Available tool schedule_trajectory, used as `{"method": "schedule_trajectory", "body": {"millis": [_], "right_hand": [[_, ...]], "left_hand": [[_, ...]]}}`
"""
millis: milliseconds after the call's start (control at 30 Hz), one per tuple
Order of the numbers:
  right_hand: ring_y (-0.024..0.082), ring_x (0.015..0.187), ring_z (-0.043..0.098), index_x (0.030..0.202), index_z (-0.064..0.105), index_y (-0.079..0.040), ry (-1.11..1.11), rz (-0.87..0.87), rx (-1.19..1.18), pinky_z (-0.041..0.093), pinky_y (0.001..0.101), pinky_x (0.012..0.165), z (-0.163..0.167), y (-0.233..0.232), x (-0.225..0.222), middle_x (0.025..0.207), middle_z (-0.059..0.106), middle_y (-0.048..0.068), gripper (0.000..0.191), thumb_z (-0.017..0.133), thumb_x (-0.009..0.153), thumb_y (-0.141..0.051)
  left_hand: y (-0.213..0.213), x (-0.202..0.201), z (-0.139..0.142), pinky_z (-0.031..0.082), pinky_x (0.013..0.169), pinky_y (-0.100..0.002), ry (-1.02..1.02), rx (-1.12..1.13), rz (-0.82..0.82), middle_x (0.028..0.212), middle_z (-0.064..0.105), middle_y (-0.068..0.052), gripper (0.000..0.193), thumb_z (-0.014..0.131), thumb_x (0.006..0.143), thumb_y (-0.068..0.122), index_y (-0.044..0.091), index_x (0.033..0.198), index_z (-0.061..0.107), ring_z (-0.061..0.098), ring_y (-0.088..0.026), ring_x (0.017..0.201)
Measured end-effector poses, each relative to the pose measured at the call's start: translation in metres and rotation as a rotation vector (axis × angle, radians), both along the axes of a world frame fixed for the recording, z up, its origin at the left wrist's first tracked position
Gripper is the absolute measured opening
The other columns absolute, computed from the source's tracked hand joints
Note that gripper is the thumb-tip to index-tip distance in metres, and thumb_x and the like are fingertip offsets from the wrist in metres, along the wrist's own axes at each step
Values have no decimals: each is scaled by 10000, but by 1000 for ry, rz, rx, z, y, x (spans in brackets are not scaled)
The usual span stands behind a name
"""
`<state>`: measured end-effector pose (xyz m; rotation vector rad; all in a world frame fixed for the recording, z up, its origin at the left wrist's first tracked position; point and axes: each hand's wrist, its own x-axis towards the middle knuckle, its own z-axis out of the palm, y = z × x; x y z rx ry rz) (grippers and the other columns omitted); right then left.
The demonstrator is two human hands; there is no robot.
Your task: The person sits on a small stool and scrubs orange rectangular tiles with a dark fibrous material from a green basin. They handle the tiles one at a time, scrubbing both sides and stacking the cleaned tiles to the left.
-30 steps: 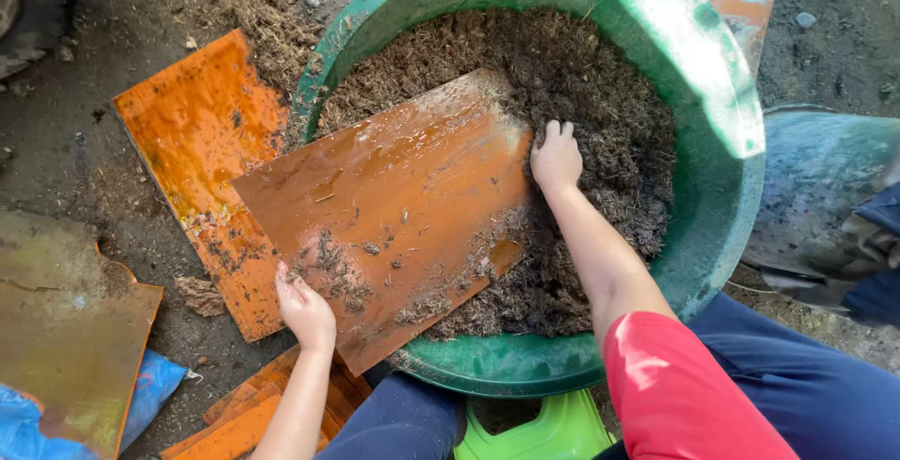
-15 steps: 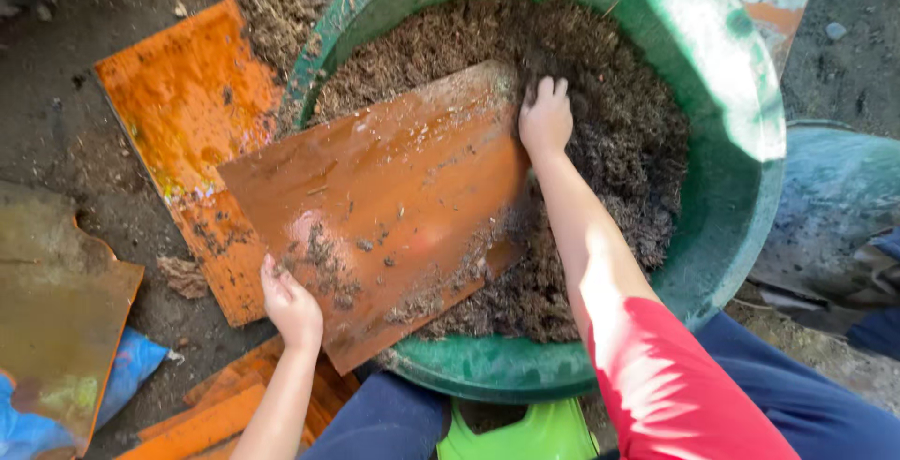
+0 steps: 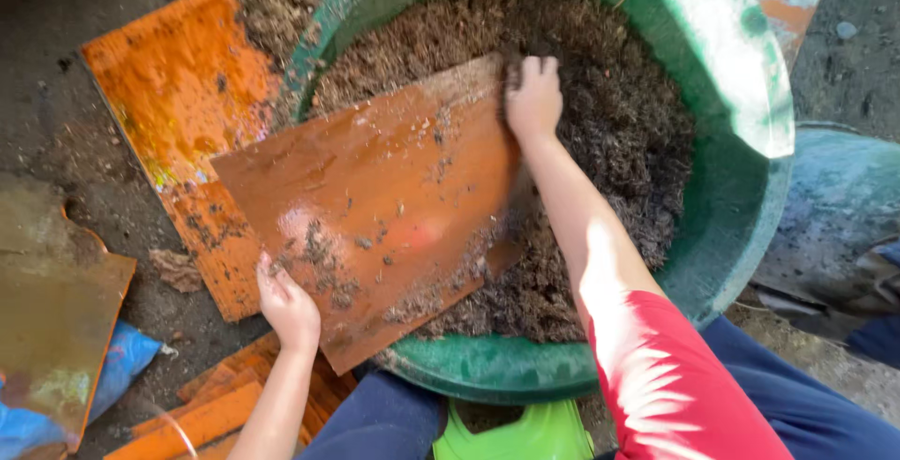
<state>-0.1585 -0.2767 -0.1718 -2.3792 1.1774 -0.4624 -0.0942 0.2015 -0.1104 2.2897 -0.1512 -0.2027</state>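
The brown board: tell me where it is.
In the head view the brown board lies centre-left, tilted over the green tub's left rim, left hand on its near corner, right hand at its far edge.

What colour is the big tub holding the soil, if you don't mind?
Green tub, clearest in the head view.

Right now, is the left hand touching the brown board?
Touching. The head view shows the left hand gripping the near edge of the brown board.

The left hand (image 3: 286,308) grips the near corner of an orange board (image 3: 375,202); the right hand (image 3: 532,96) presses on its far edge, fingers in the dark soil (image 3: 609,132); the board lies tilted across a green basin (image 3: 741,141); another orange sheet (image 3: 178,94) lies on the ground beside it.
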Motion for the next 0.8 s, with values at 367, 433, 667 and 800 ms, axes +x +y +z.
{"method": "schedule_trajectory", "body": {"millis": [367, 433, 667, 800], "right_hand": [[438, 1016, 589, 1114, 527, -27, 203, -59, -153, 531, 539, 779, -2, 27, -81, 1176, 535, 232, 251, 627, 1021, -238], [434, 993, 585, 1108, 515, -15, 201, -73, -130, 529, 542, 775, 4, 60, -100, 1161, 523, 238, 257, 626, 1028, -232], [408, 1028, 592, 1195, 558, -15, 52, 97, 236, 526, 509, 837, 58, 155, -137, 1227, 513, 246, 288, 592, 988, -213], [398, 1030, 679, 1233, 666, 20, -112, -247, 733, 583, 477, 943, 77, 93, -148, 1161, 708, 273, 418, 488, 1074, -323]], "left_hand": [[-4, 4, -16, 405, 1156, -348, -13, -14, 25, 1467, 567, -244, 402, 456, 1077, 31, -94, 1459, 463, 543, -297, 1392], [-7, 6, -17, 395, 1136, -351, 30, -161, 21, 1492, 533, -251, 424, 430, 1069, 16, -107, 1475, 422, 524, -307, 1399], [-21, 11, -12, 426, 1122, -348, 5, -177, 0, 1491, 548, -243, 450, 434, 1050, 6, -78, 1492, 419, 563, -293, 1362], [-28, 13, -4, 434, 1139, -362, -27, -178, -20, 1490, 552, -260, 418, 438, 1085, 6, -72, 1495, 422, 555, -301, 1393]]}}
